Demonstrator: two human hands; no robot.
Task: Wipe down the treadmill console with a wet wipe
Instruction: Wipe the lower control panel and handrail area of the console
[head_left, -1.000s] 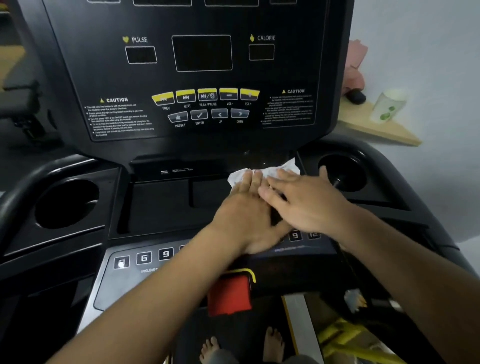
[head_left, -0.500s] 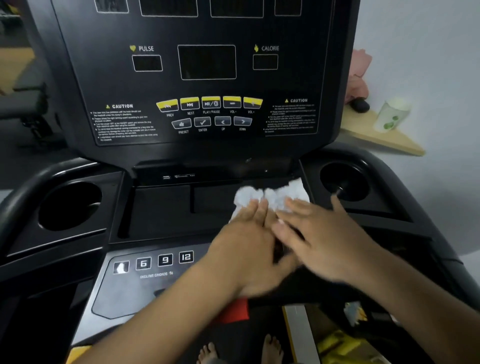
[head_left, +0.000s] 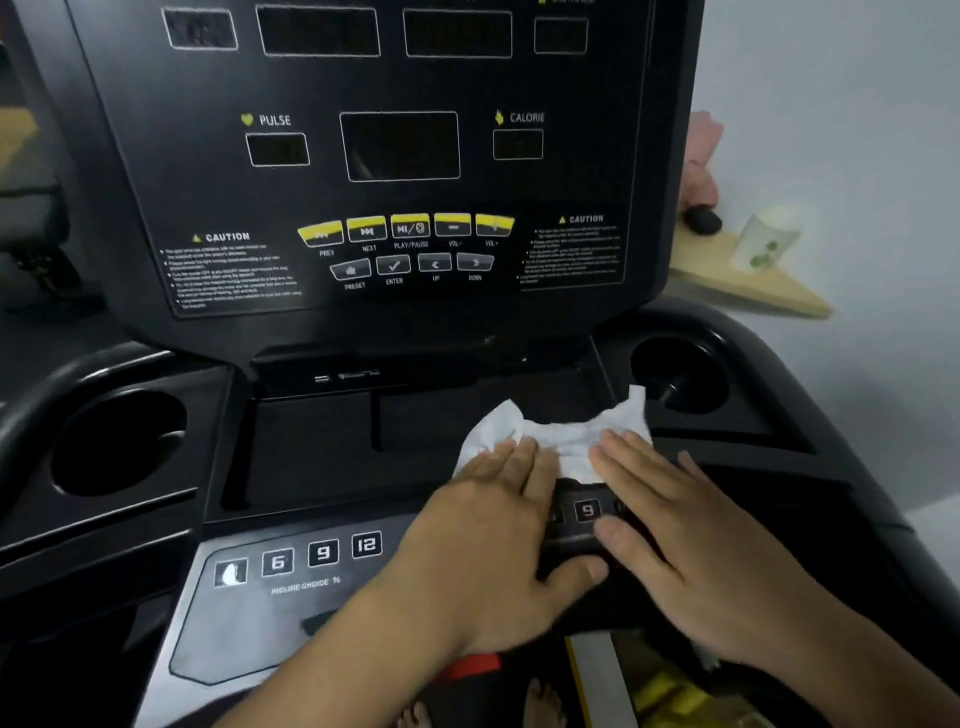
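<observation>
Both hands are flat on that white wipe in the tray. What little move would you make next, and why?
Probably slide the crumpled white wet wipe leftward along the black recessed console tray. The left hand and right hand press it flat at the tray's right end, beside the right cup holder; the tray's left stretch lies uncovered.

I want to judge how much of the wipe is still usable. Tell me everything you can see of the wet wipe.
The wet wipe is a white, thin, crinkled sheet, looking like soft non-woven cloth. It lies spread flat but rumpled on the black tray of the treadmill console, just left of the right cup holder. Its far edge is uneven, with two raised corners. The left hand and the right hand press on its near edge with flat fingers. No dirt shows on it.
</observation>
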